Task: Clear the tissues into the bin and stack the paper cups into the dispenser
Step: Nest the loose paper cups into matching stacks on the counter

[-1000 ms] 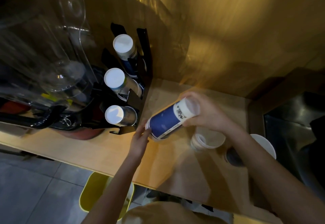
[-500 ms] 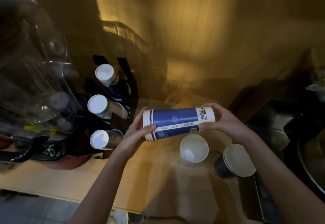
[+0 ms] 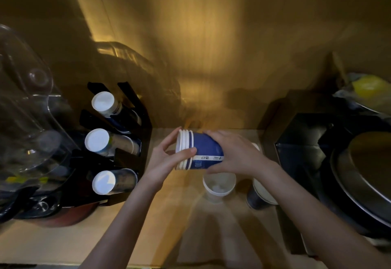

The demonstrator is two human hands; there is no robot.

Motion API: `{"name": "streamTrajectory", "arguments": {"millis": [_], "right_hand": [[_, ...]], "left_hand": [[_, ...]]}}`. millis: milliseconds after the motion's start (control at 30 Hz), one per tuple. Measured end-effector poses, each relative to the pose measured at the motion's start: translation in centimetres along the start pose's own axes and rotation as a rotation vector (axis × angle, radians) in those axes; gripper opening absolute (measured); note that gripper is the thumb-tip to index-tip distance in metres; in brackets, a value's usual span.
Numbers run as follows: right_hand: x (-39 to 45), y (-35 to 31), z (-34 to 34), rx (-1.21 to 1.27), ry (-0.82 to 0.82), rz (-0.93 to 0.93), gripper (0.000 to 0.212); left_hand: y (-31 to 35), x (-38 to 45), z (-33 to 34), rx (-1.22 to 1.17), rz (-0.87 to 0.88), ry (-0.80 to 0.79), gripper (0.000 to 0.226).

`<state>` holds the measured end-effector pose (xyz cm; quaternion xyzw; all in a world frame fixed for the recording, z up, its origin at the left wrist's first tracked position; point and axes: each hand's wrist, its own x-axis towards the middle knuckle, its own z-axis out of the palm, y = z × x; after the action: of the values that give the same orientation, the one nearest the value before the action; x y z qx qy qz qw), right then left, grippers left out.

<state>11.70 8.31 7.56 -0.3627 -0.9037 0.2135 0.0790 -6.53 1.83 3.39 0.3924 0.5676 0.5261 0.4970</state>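
The left hand (image 3: pixel 167 161) and right hand (image 3: pixel 237 154) both grip a horizontal stack of blue paper cups (image 3: pixel 197 150) above the wooden counter (image 3: pixel 148 226), just right of the black cup dispenser (image 3: pixel 127 142).

No wording can be read anywhere. The stack of blue paper cups (image 3: pixel 201 150) carries a white band along its side with a few small dark printed marks and symbols, too small and blurred to make out. The top cup stack in the black dispenser (image 3: pixel 105 105) shows a patch of dark print on its white wall near the base, equally unreadable. The other two stacks in the dispenser show no legible markings.
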Motion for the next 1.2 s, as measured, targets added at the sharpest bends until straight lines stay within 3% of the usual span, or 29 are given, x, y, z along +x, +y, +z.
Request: {"name": "streamTrajectory", "arguments": {"millis": [100, 200, 400, 667, 800, 933, 1200], "right_hand": [[-0.7, 1.0, 0.4, -0.065, 0.046, 0.000, 0.086], [-1.8, 2.1, 0.3, -0.139, 0.121, 0.006, 0.079], [-4.7, 3.5, -2.0, -0.211, 0.353, 0.015, 0.071], [-9.1, 4.8, -2.8, 0.532, 0.740, 0.387, 0.088], [-11.4, 5.0, -0.7, 0.849, 0.808, 0.445, 0.083], [-12.7, 5.7, 2.3, 0.851, 0.805, 0.549, 0.090], [-13.4, 6.5, 6.2, 0.661, 0.715, 0.641, 0.105]], "left_hand": [[-0.1, -0.1, 1.0, 0.019, -0.033, 0.000, 0.088], [-0.7, -0.3, 1.1, -0.005, -0.096, 0.002, 0.068], [-2.2, -0.2, -0.2, -0.377, -0.349, 0.013, 0.026], [-4.9, -1.8, 1.0, -0.762, -0.497, -0.140, 0.077], [-5.5, -2.5, 2.6, -0.732, -0.513, -0.172, 0.077], [-5.5, -2.8, 3.6, -0.637, -0.480, -0.129, 0.052], [-5.1, -3.5, 4.4, -0.564, -0.440, -0.104, 0.054]]}}
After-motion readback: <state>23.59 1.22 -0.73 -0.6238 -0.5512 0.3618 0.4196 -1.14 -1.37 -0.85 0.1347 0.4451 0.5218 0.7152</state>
